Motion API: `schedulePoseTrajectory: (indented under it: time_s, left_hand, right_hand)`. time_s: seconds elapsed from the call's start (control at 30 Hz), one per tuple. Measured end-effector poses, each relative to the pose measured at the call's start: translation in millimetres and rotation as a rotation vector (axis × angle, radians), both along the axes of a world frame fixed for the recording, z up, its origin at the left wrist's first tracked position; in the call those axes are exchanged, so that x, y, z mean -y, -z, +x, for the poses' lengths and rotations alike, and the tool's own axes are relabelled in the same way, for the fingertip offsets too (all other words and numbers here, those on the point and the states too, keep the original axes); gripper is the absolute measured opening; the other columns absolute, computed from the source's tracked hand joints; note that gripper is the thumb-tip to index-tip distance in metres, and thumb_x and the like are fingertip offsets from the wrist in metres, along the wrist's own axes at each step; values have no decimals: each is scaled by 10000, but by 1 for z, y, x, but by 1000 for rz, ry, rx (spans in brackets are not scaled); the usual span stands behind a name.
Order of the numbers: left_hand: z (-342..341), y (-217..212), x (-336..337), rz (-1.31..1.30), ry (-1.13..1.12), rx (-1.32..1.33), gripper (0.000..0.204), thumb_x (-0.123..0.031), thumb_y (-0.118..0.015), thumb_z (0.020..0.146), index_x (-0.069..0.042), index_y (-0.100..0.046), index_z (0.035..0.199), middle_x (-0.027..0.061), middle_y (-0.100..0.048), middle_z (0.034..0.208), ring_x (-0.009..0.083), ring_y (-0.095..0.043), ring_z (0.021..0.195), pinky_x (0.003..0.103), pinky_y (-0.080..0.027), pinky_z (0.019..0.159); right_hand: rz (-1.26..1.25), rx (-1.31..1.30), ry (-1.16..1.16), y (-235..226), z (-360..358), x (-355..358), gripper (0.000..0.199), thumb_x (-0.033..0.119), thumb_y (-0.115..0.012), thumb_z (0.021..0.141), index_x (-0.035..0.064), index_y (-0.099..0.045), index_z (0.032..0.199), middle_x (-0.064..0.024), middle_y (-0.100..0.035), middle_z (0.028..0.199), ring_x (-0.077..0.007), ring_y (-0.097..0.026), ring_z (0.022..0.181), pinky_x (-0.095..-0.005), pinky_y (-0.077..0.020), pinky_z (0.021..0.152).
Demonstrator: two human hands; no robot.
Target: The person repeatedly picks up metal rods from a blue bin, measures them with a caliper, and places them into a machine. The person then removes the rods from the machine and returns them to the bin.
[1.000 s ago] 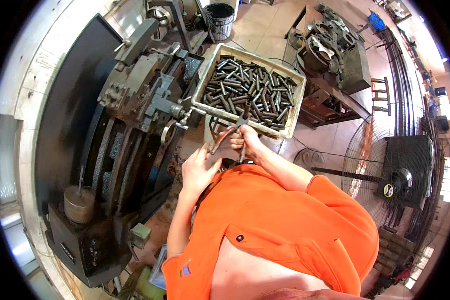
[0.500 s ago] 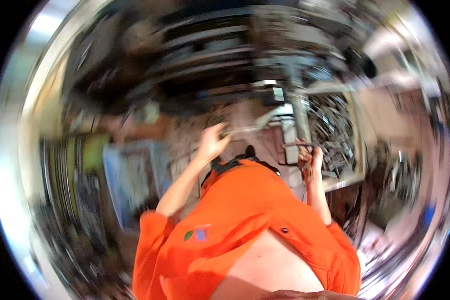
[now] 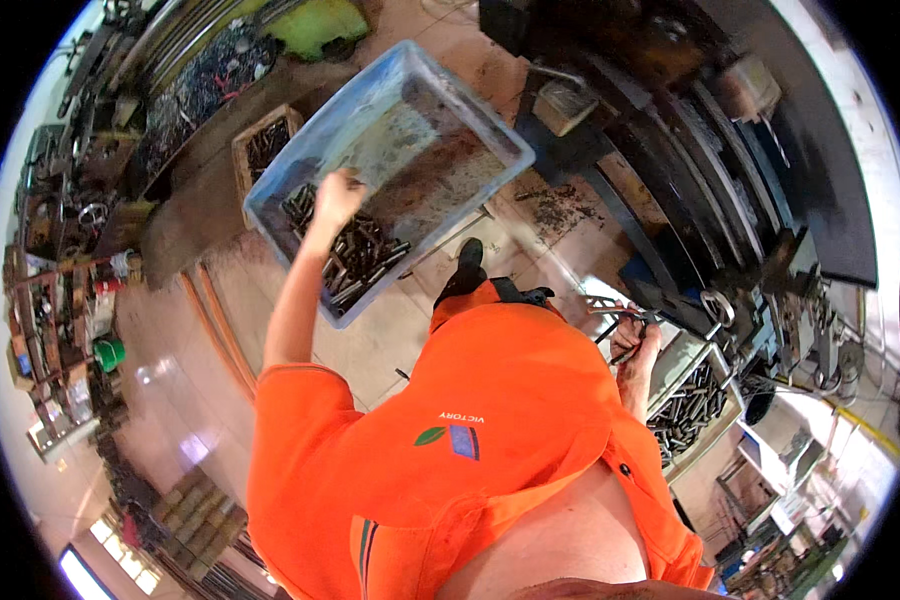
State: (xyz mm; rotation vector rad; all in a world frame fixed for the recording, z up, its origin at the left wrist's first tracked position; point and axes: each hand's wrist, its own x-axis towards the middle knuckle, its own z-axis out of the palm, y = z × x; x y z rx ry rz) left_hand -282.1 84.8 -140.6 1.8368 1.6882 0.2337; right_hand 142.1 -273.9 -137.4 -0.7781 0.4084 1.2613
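My left hand (image 3: 338, 197) hangs over the blue plastic bin (image 3: 305, 150), its fingers curled together and slightly blurred. Something small and dark shows at the fingertips, too unclear to name. Below it, short dark metal rods (image 3: 360, 255) lie heaped in the bin's near left part. At my right side, my right hand (image 3: 634, 345) is closed around a dark metal rod-like piece (image 3: 642, 317); its full shape is hard to see. Right by that hand stands a shallow tray (image 3: 732, 404) filled with similar short metal pieces (image 3: 692, 408).
Dark machinery (image 3: 690, 170) fills the far right. Behind the bin's left side sits a small wooden box (image 3: 240, 160) of metal pieces. Two orange-brown strips (image 3: 215, 325) lie on the floor at left. Cluttered shelves (image 3: 55, 320) line the left edge.
My view has turned left, bringing the blue bin from the left side to the front. My left hand now reaches out over it; my right hand stays closed beside the tray.
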Motion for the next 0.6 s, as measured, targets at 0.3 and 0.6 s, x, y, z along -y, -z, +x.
schedulePoseTrajectory:
  time_s: [0.3,0.6]
  left_hand:
    - [-87,55,-57,-160,352,-461,340,-304,-645,651,-49,-646,876,182,-628,875,335,-596,861,417,-485,742]
    - [-75,89,-66,-233,730,-664,255,-215,-608,739,0,-624,875,159,-630,891,327,-602,825,426,-496,694]
  right_hand:
    - [-183,42,-33,-24,-51,-66,354,226,-325,866,-38,-513,1008,-152,-558,952,-64,-313,446,-198,-296,420]
    - [-256,76,-93,-33,-64,-88,308,199,-331,856,-24,-524,942,-90,-523,727,-68,-304,432,-204,-260,397]
